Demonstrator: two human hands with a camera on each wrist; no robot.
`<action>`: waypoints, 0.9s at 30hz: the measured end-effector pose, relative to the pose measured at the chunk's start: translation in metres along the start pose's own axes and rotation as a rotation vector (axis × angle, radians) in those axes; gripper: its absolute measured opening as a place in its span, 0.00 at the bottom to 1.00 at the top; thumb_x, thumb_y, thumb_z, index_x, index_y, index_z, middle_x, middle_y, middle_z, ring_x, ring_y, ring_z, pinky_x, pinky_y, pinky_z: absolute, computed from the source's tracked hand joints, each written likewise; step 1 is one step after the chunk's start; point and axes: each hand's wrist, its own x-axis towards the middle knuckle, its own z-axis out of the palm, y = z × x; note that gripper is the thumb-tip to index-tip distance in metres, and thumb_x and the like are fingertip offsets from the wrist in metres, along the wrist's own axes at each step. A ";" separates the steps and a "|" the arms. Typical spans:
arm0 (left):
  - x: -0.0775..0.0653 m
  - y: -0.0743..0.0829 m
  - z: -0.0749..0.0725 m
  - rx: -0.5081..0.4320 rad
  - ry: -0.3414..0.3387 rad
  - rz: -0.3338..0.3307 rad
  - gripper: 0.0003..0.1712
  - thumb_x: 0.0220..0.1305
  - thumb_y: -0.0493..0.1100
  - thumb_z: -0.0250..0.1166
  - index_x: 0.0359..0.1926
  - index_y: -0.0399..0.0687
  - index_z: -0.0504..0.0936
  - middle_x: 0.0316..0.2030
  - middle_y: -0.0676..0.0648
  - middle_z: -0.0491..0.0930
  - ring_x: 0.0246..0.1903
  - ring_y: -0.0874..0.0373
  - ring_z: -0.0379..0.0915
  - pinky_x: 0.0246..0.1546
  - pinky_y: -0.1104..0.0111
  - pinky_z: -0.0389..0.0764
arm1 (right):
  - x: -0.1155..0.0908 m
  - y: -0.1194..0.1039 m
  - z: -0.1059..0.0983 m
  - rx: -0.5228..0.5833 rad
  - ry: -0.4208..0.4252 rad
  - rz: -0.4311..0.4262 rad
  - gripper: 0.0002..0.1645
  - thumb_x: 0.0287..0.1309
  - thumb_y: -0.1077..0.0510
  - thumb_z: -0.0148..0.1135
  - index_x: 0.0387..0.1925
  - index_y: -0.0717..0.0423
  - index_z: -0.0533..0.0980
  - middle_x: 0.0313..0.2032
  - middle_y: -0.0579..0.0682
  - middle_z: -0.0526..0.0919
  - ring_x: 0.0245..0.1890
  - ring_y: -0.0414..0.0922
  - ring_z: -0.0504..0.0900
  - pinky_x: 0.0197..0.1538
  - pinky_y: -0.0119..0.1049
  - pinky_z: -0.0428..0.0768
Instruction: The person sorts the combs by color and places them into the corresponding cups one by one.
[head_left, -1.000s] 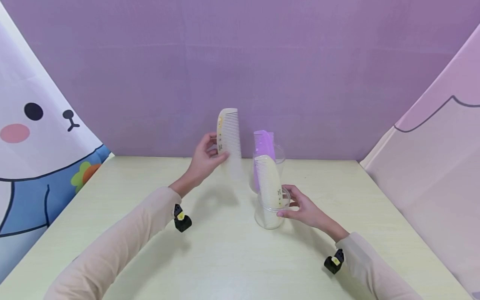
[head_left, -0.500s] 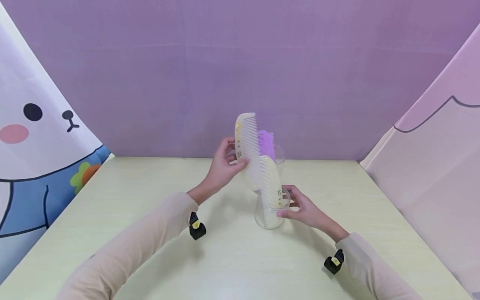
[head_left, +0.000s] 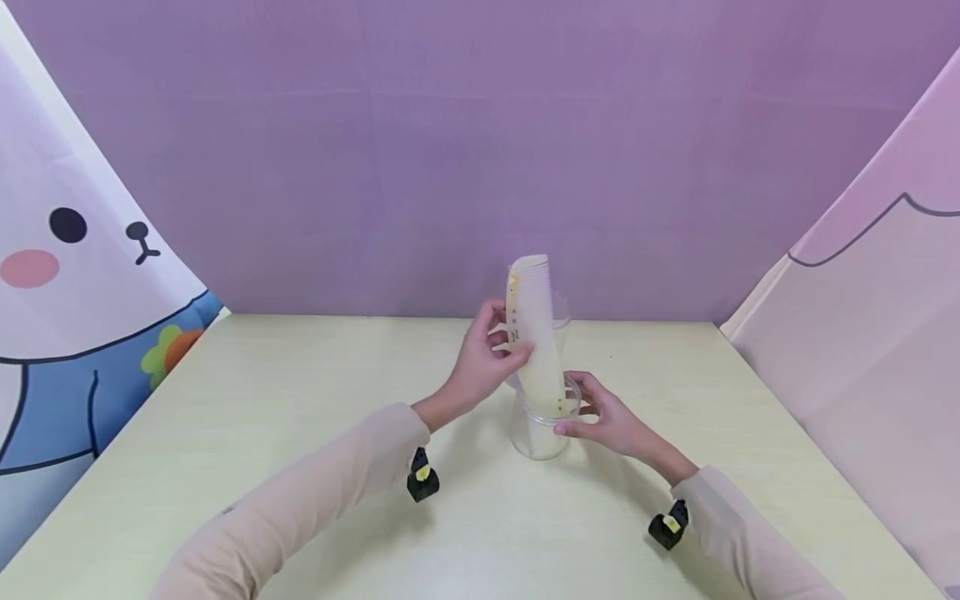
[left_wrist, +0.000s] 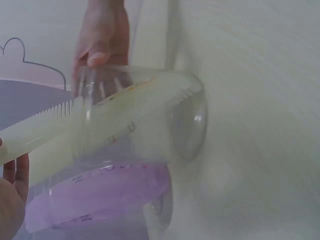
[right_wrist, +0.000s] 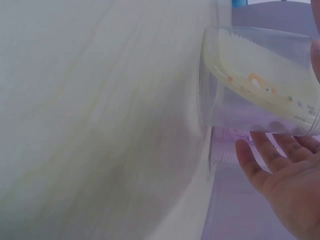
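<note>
My left hand [head_left: 483,358] pinches a cream comb [head_left: 529,292] upright between thumb and fingers. The comb's lower end is at the mouth of a clear plastic cup [head_left: 534,443]; how far inside it reaches, I cannot tell. Another cream comb [right_wrist: 270,75], printed with small flowers, stands tilted in that cup. At the cup's rim, my right hand [head_left: 611,421] holds it from the right with thumb and fingers. Behind it stands a second clear cup [left_wrist: 164,205] with purple combs [left_wrist: 100,195] in it. The held comb hides them in the head view.
Both cups stand on a pale wooden table [head_left: 300,433]. A purple backdrop [head_left: 480,150] rises behind its far edge. Printed cloths hang at the sides, the left one [head_left: 90,333] with a cartoon animal. Small black cameras [head_left: 423,477] hang at both wrists.
My left hand has carried its cream comb to the right and down, from left of the cups to above the front cup. The right hand and both cups have stayed put.
</note>
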 end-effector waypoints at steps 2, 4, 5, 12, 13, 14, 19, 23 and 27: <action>-0.005 0.002 0.004 0.013 -0.011 -0.001 0.27 0.53 0.26 0.60 0.53 0.34 0.60 0.46 0.37 0.68 0.39 0.49 0.75 0.37 0.67 0.81 | 0.000 0.000 0.000 0.000 0.000 0.000 0.41 0.49 0.60 0.66 0.62 0.58 0.56 0.59 0.60 0.67 0.56 0.59 0.70 0.51 0.50 0.74; -0.009 0.001 0.007 0.028 -0.024 0.000 0.27 0.53 0.26 0.60 0.53 0.34 0.60 0.46 0.38 0.68 0.38 0.50 0.75 0.36 0.68 0.81 | 0.000 0.001 0.000 0.002 -0.001 -0.001 0.41 0.49 0.60 0.66 0.62 0.59 0.56 0.59 0.60 0.67 0.55 0.59 0.70 0.51 0.50 0.74; -0.011 0.000 0.008 0.035 -0.030 0.001 0.26 0.53 0.26 0.60 0.53 0.34 0.61 0.46 0.37 0.68 0.38 0.50 0.75 0.36 0.68 0.81 | 0.000 0.001 0.000 0.002 -0.001 -0.001 0.41 0.49 0.60 0.66 0.62 0.59 0.56 0.59 0.60 0.67 0.55 0.59 0.70 0.51 0.50 0.74; -0.020 -0.009 0.012 0.073 -0.061 0.007 0.26 0.53 0.26 0.60 0.52 0.35 0.61 0.45 0.35 0.70 0.40 0.44 0.76 0.36 0.68 0.82 | 0.000 0.000 0.000 0.004 0.001 0.004 0.40 0.50 0.60 0.66 0.62 0.59 0.56 0.58 0.60 0.67 0.55 0.60 0.71 0.52 0.51 0.73; -0.020 -0.010 0.012 0.077 -0.064 0.005 0.26 0.53 0.26 0.60 0.52 0.35 0.62 0.46 0.35 0.70 0.40 0.43 0.76 0.36 0.67 0.82 | 0.000 -0.001 0.000 0.004 0.002 0.005 0.40 0.50 0.60 0.66 0.62 0.59 0.56 0.59 0.60 0.67 0.55 0.60 0.71 0.52 0.51 0.73; -0.021 -0.011 0.012 0.080 -0.067 0.001 0.26 0.53 0.26 0.60 0.52 0.34 0.61 0.46 0.35 0.70 0.40 0.43 0.76 0.37 0.67 0.82 | 0.000 -0.001 0.000 0.003 0.002 0.005 0.41 0.50 0.59 0.66 0.62 0.59 0.56 0.59 0.60 0.67 0.55 0.60 0.71 0.52 0.51 0.73; -0.024 -0.010 0.013 0.119 -0.074 -0.015 0.26 0.53 0.26 0.61 0.52 0.34 0.61 0.47 0.34 0.71 0.41 0.43 0.76 0.38 0.64 0.82 | 0.000 -0.001 0.000 0.005 0.004 -0.001 0.41 0.50 0.60 0.66 0.62 0.60 0.56 0.58 0.61 0.67 0.55 0.60 0.71 0.52 0.51 0.73; -0.025 -0.007 0.014 0.157 -0.063 -0.004 0.27 0.52 0.26 0.62 0.53 0.33 0.62 0.44 0.33 0.73 0.40 0.42 0.77 0.38 0.61 0.82 | 0.000 0.000 0.000 0.004 0.004 0.000 0.41 0.50 0.60 0.66 0.62 0.61 0.56 0.58 0.61 0.67 0.55 0.60 0.71 0.51 0.51 0.73; -0.024 -0.004 0.013 0.180 -0.044 -0.006 0.28 0.52 0.26 0.62 0.54 0.32 0.63 0.43 0.32 0.73 0.40 0.41 0.77 0.39 0.61 0.82 | 0.000 0.000 0.000 0.004 0.004 -0.002 0.40 0.50 0.60 0.66 0.62 0.60 0.57 0.58 0.61 0.67 0.55 0.60 0.70 0.51 0.50 0.74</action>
